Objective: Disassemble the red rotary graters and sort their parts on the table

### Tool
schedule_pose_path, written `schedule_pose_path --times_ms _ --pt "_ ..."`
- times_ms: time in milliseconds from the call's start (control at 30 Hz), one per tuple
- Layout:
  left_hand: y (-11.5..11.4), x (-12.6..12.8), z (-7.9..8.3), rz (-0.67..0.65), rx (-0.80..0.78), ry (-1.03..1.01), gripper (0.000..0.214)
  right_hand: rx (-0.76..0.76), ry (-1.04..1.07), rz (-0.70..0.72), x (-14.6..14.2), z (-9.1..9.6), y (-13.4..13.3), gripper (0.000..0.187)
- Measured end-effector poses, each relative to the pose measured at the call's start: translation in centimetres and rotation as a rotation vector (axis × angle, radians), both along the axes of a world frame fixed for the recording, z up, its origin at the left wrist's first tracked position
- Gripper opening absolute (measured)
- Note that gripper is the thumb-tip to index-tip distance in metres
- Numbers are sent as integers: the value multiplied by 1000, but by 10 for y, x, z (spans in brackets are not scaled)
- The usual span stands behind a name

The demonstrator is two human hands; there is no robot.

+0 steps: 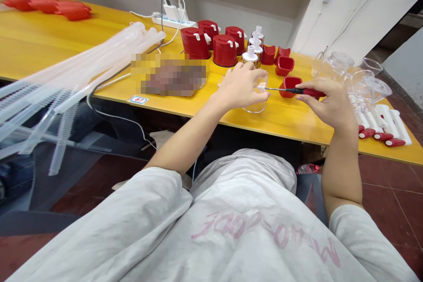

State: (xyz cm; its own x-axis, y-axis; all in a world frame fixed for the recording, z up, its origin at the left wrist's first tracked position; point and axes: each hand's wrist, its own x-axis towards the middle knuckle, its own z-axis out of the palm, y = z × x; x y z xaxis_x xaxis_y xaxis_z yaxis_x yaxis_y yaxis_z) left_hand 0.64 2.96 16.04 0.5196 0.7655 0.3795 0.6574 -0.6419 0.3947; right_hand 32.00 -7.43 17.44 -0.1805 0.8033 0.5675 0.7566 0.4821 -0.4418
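Observation:
My left hand (243, 86) is closed around a clear plastic cup-like part (256, 106), which lies on its side at the table's front. Fingers hide much of that part. My right hand (330, 99) grips the red and black handle of a screwdriver (309, 91). Its thin metal shaft runs level to the left, and the tip reaches the clear part beside my left thumb. Behind the shaft sits a small red square cup (291, 84). Just beyond my left hand stand several shiny cylinders with white tops (251, 54).
Several red housings (225, 50) stand at the back. Clear funnel-shaped cups (365, 81) and white handles with red ends (395, 125) lie right. Translucent corrugated tubes (99, 57) overhang the left front edge. A power strip (173, 21) with cables sits behind; red mesh bundles (46, 3) lie far left.

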Motion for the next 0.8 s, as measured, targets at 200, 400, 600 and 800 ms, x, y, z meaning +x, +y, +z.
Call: schedule_pose_path --times_ms 200,400,600,800 --pt "-2 1 2 7 3 -1 67 55 12 -12 -5 0 0 18" --pt "-3 0 3 5 -6 3 67 50 5 24 -4 -1 1 19" --pt "-1 -1 1 4 12 6 64 -29 -37 -27 -3 0 -2 27" --pt "-1 -1 1 0 10 6 65 -48 -33 -35 -2 -2 -4 30"
